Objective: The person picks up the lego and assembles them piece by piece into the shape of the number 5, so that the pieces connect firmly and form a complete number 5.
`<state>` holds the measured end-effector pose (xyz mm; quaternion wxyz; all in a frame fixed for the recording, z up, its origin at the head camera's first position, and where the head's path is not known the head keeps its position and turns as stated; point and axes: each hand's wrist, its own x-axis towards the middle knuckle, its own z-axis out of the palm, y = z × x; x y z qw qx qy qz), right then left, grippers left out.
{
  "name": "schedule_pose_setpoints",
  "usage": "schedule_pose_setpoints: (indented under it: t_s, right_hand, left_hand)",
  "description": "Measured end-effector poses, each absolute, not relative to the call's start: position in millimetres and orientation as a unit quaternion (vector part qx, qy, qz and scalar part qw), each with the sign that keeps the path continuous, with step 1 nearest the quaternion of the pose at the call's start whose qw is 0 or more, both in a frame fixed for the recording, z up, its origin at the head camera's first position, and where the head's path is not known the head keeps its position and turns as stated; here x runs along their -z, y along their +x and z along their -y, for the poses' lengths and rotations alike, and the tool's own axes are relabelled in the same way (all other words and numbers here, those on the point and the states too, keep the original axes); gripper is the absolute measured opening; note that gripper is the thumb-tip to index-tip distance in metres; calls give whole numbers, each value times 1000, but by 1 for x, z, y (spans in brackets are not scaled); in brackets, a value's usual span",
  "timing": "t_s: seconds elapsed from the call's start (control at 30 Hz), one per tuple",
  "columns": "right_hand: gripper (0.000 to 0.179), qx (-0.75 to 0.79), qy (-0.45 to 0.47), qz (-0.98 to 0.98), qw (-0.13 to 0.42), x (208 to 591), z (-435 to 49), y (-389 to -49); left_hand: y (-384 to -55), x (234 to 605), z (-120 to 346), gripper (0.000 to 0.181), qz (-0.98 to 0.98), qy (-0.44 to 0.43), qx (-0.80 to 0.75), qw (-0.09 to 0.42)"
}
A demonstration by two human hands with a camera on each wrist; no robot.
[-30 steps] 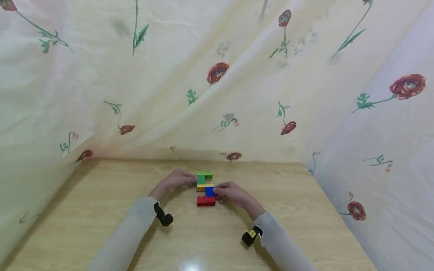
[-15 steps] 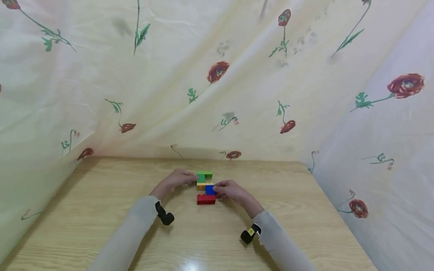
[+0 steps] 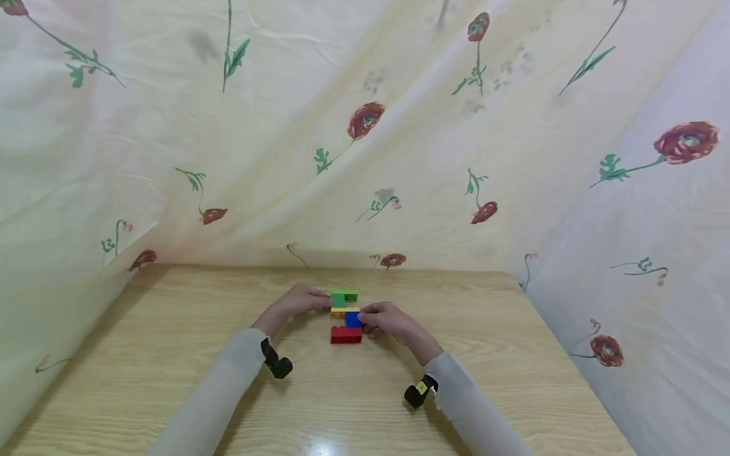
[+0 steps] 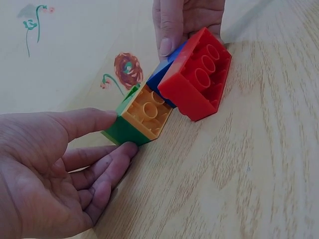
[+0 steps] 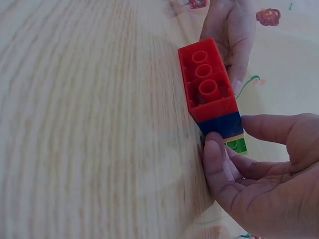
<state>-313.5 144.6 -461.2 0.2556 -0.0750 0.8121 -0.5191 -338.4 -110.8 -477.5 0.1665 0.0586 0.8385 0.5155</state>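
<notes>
Toy building bricks lie on their side on the table, in a stepped row running away from me. Nearest is the red brick, its hollow underside with round tubes facing the wrist cameras. Behind it come the blue brick, the yellow-orange brick, the green brick and, farthest, a light green brick. My left hand pinches the green brick from the left, thumb and fingertips at its sides. From the right, my right hand pinches the blue brick between thumb and fingers.
The bricks rest on a light wooden table. A pale cloth with printed red flowers hangs behind the table and along both sides. Each wrist wears a black camera, the left wrist camera and the right wrist camera.
</notes>
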Motion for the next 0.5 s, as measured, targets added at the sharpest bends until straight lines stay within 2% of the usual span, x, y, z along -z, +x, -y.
schedule_pose_setpoints:
  t_s: [0.5]
  right_hand:
    - [38, 508, -75, -819, 254, 462, -144, -315]
  left_hand:
    - [-340, 480, 112, 42, -838, 58, -516, 167]
